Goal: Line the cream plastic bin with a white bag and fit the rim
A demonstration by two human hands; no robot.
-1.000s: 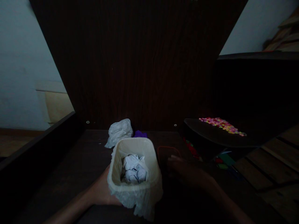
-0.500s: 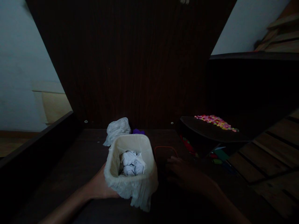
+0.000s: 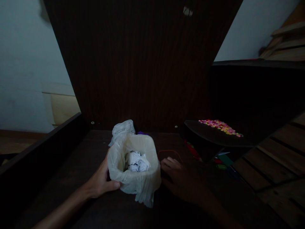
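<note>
A small bin, lined with a whitish plastic bag that hangs over its rim, is in front of me at the middle. Crumpled white paper lies inside it. My left hand grips the bin from the left, thumb on the near side and fingers partly hidden behind. At the bin's right side is my right hand, dim, with loosely bent fingers apart and close to the bin wall; whether they touch it I cannot tell. Just beyond that hand shows a thin orange rectangular outline.
Behind the bin are a crumpled plastic bag and something purple. A dark corner shelf at right carries pink and yellow bits. Red and green items lie under it. A dark board rises at the back.
My right hand has moved left, closer to the bin. My left thumb now shows on the bin's near side. The bin sits slightly farther up in view, and the view has shifted a little.
</note>
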